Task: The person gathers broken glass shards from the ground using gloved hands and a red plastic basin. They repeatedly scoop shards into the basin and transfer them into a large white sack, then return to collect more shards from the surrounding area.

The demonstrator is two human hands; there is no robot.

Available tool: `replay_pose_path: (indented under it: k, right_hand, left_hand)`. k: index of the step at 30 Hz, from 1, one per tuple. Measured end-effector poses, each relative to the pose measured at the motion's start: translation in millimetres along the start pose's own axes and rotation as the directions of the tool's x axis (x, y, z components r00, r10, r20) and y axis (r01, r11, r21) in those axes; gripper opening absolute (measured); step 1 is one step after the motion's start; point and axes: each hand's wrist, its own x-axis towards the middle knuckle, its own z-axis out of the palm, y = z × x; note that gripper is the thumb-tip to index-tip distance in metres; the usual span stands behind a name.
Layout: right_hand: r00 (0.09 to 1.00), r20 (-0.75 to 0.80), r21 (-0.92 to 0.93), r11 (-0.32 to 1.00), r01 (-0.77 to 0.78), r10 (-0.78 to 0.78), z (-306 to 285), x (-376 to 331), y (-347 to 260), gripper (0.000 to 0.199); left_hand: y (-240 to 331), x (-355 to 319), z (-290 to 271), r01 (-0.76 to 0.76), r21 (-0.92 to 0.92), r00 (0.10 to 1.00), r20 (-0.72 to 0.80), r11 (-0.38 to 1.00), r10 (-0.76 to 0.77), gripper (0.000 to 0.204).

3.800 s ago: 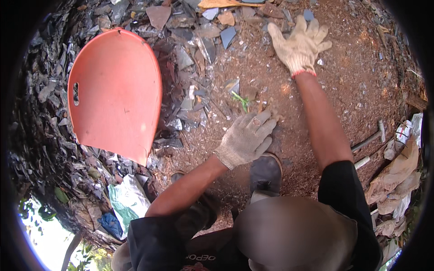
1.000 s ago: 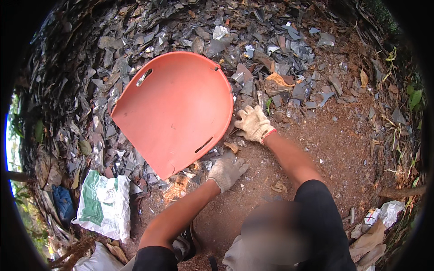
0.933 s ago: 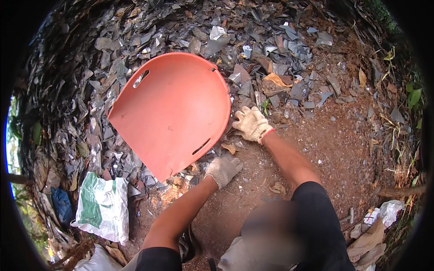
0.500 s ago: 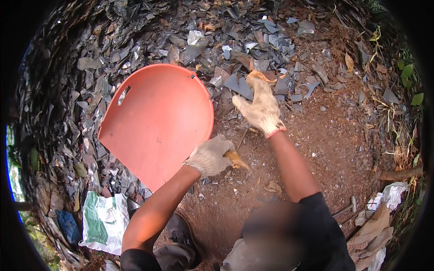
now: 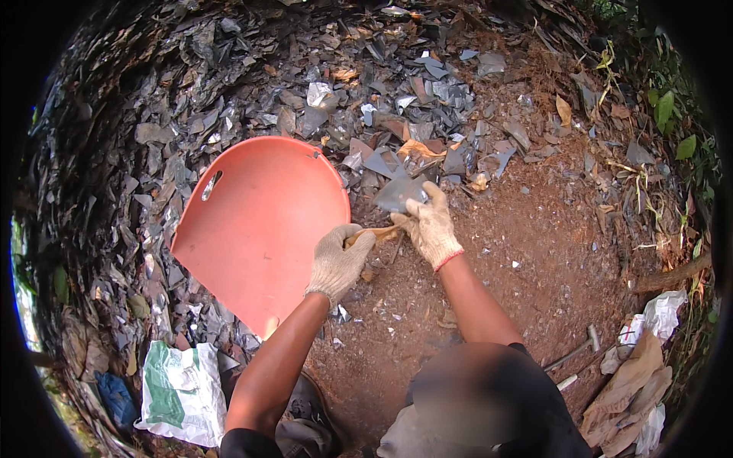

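My left hand (image 5: pixel 337 263), in a pale knit glove, is closed on a brown dry leaf (image 5: pixel 376 233) that reaches across to my right fingers. My right hand (image 5: pixel 429 227), gloved the same way, grips a flat grey shard (image 5: pixel 400 194) by its near edge; the shard is slightly blurred. Whether the right fingers also pinch the leaf's tip I cannot tell. Left of my hands lies a wide orange-red plastic scoop (image 5: pixel 263 221) with a handle slot, nothing in it but a small pale bit near its lower tip.
A heap of flat grey shards (image 5: pixel 305 118) spreads beyond the scoop, with an orange dry leaf (image 5: pixel 420 149) on it. Bare reddish soil (image 5: pixel 519 259) lies to the right. A hammer (image 5: pixel 576 349), crumpled brown paper (image 5: pixel 626 389) and a white-green sack (image 5: pixel 182 393) lie nearer me.
My right hand has drawn back from the heap toward my left hand, now with a grey shard in it. My left hand has turned upward, still holding the brown leaf.
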Motion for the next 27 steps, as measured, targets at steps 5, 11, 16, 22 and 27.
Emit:
replay_pose_path:
  k: [5, 11, 16, 22, 27]
  right_hand:
    - [0.859, 0.311, -0.357, 0.888, -0.291, 0.406, 18, -54, -3, 0.085]
    - [0.777, 0.357, -0.708, 0.693, -0.137, 0.518, -8, -82, 4, 0.034]
    - [0.953, 0.232, -0.666, 0.746, 0.009, 0.195, -102, -72, -65, 0.028]
    - [0.789, -0.579, 0.431, 0.746, 0.508, -0.203, -140, -104, -148, 0.088]
    - [0.994, -0.108, -0.002, 1.000, -0.010, 0.010, -161, -120, -114, 0.082]
  left_hand:
    - [-37, -15, -9, 0.208, 0.043, 0.978, -0.024, 0.977, -0.207, 0.052]
    - [-63, -34, 1, 0.124, 0.061, 0.984, 0.118, 0.990, -0.130, 0.054]
    - [-71, -45, -22, -0.127, 0.786, 0.982, 0.011, 0.606, 0.191, 0.068]
    - [-110, -24, -28, -0.192, 0.845, 0.968, 0.079, 0.498, 0.240, 0.038]
    - [-35, -79, 14, -0.521, 0.652, 0.853, 0.377, 0.551, 0.361, 0.035]
